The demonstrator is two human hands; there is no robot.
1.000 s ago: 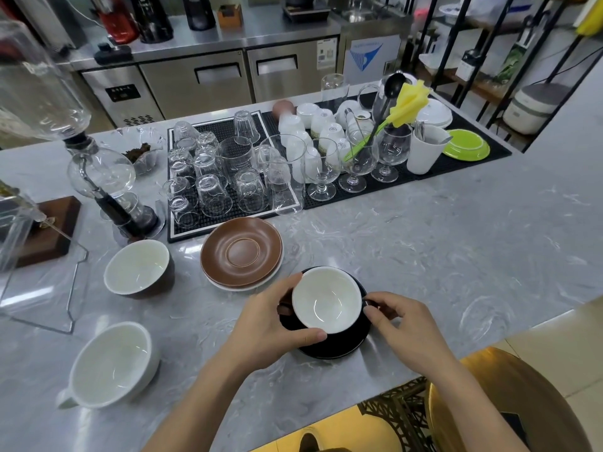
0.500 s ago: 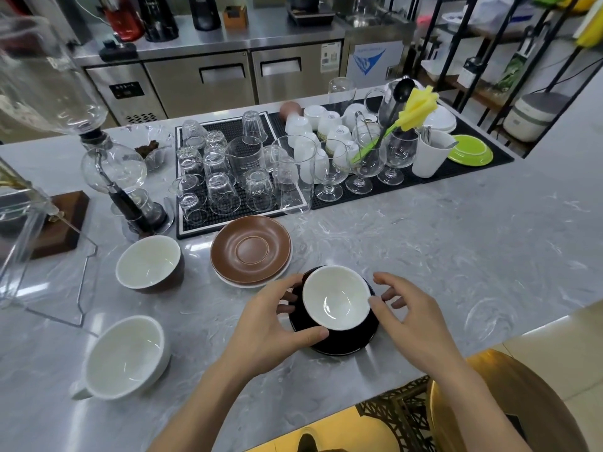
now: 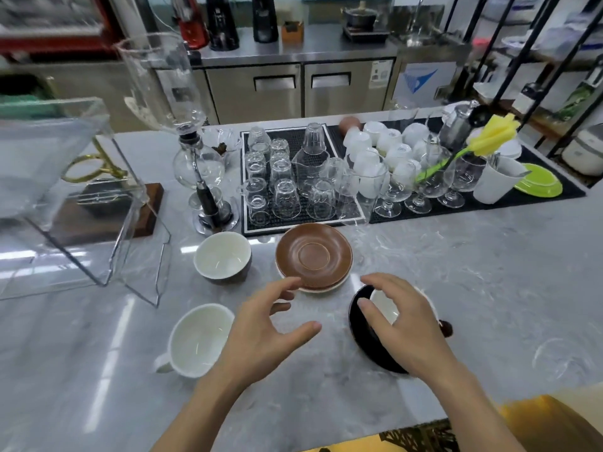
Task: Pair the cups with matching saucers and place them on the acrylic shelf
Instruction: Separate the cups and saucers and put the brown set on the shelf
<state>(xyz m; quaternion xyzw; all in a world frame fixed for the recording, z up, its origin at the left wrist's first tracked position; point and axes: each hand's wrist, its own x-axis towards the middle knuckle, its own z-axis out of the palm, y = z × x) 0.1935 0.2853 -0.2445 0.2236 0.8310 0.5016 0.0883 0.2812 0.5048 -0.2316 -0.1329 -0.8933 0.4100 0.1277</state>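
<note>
Black cup (image 3: 383, 308) under right hand (image 3: 403, 324), left hand (image 3: 264, 327) apart

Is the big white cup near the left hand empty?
Empty: the white cup stands upright, and its bare white bottom shows.

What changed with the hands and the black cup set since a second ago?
The left hand let go of the black cup and drew off to the left, open above the counter. The right hand came over the cup; whether it has a grip is unclear. Cup stays on the black saucer; brown saucer unmoved.
</note>
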